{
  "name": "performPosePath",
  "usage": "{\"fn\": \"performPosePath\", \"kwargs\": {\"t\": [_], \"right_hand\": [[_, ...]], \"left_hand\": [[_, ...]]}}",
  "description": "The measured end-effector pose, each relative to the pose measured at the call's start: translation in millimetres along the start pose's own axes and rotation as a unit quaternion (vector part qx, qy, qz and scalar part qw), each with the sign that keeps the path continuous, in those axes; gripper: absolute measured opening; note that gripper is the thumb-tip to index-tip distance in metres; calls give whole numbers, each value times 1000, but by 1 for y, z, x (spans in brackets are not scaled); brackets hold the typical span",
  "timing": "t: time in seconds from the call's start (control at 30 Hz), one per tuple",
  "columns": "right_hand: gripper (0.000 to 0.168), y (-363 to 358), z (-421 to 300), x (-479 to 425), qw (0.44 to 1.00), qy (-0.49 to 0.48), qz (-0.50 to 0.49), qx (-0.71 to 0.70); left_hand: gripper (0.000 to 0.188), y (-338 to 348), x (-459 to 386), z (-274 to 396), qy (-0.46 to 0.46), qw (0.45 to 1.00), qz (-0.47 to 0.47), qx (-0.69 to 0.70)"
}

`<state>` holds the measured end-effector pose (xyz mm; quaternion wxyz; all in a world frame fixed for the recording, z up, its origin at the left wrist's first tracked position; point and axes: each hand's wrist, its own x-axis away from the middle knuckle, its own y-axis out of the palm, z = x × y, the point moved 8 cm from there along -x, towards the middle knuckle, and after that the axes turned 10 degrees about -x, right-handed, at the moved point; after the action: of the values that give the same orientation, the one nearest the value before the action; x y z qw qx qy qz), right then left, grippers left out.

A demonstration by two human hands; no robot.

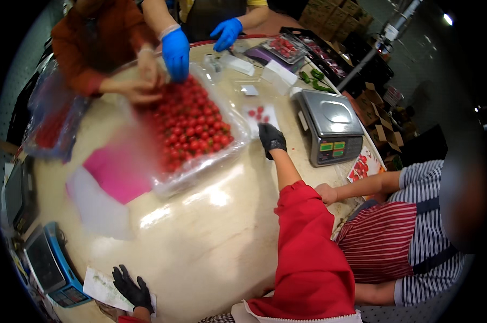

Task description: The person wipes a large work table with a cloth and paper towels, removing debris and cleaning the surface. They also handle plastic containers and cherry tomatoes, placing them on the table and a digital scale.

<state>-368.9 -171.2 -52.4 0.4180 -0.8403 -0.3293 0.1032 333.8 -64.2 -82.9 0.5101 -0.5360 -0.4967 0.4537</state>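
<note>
My right hand [272,139], in a black glove, reaches far forward to the near edge of a white sheet or tray [272,113] where several small red tomatoes [259,114] lie. Its fingers point away from me, and whether they grip anything is hidden. Left of it, cherry tomatoes [195,125] fill a box lined with clear plastic [227,103]. My left hand [132,288], also black-gloved, is spread with its fingers apart over a printed white sheet [102,288] at the near left.
A silver scale [330,117] stands right of my right hand; a blue scale [51,266] is at the left. Pink sheets [116,169] lie left of the tomato box. Two people work across the table, one in blue gloves [175,54]. Another person in a striped apron [379,242] stands at right.
</note>
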Motion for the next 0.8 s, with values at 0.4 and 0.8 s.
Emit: {"fn": "performPosePath", "kwargs": {"t": [0.4,0.8], "right_hand": [[72,85,-177,92,924,-307,-222,52],[59,136,-160,76,915,-344,-124,170]], "left_hand": [[73,5,-6,3,16,1000,-15,4],[73,-3,-8,8,9,999,7,38]]}}
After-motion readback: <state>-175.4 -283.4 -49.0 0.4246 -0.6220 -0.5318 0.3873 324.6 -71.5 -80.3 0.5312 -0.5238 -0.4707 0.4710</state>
